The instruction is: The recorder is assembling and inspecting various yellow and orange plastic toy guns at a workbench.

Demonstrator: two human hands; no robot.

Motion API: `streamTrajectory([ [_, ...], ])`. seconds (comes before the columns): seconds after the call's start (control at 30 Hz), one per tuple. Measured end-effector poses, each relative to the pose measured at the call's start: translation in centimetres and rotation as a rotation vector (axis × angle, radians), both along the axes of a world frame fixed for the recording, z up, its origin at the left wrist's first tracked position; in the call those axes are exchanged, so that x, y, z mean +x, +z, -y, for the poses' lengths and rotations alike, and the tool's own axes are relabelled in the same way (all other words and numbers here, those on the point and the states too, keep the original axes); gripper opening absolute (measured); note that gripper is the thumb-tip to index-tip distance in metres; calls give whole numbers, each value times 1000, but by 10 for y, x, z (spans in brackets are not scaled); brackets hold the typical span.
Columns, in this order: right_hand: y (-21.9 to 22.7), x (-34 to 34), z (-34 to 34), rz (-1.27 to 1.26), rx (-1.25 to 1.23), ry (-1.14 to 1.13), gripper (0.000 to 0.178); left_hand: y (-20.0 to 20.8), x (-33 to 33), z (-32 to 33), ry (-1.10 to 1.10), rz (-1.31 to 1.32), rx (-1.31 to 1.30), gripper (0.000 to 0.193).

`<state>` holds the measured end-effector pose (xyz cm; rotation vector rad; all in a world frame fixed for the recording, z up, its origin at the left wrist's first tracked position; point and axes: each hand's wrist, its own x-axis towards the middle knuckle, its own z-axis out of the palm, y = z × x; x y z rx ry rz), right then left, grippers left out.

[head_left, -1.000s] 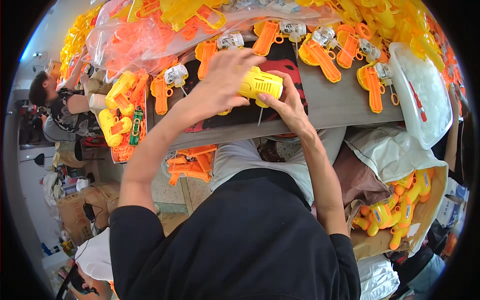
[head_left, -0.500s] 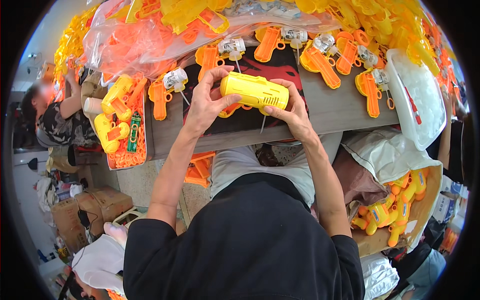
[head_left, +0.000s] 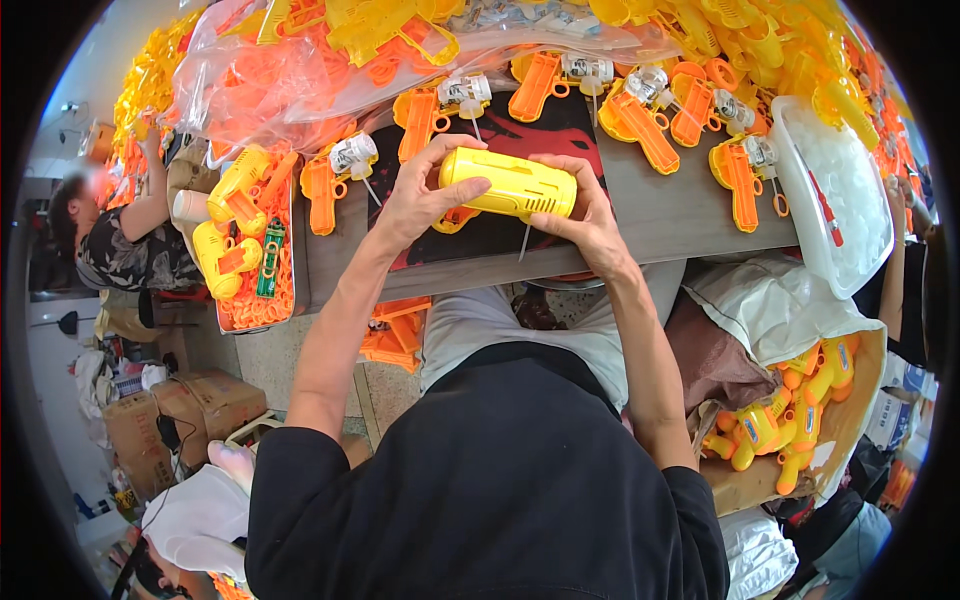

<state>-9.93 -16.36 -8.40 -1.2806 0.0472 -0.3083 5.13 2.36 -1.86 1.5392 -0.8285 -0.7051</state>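
Both hands hold a yellow toy housing (head_left: 510,185) level just above the dark mat (head_left: 520,125) on the worktop (head_left: 670,215): the left hand (head_left: 425,200) has its grip wrapped round the left end, thumb on top, and the right hand (head_left: 590,215) pinches the right end. This looks like a fitting or checking step on the shell, with orange half-shells (head_left: 640,125) lying just beyond. The next move likely calls for a steady hold while one hand turns or presses the part.

One yellow ribbed plastic barrel (head_left: 510,185) being held, two hands, left hand (head_left: 425,195) and right hand (head_left: 585,220), gripping it, one white plastic tub (head_left: 835,200) sitting at right, one brown cardboard box (head_left: 845,410) holding several yellow toy guns (head_left: 770,425), orange gun halves (head_left: 640,125) too many for counting.
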Motion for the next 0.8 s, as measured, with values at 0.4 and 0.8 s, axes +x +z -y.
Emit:
streamTrajectory([
  [0.4,24,13,-5,-66,-162,-189,25,3,-15,6,-91,355,57,62],
  [0.8,60,13,-10,19,-787,-156,64,6,-28,3,33,627,36,64],
])
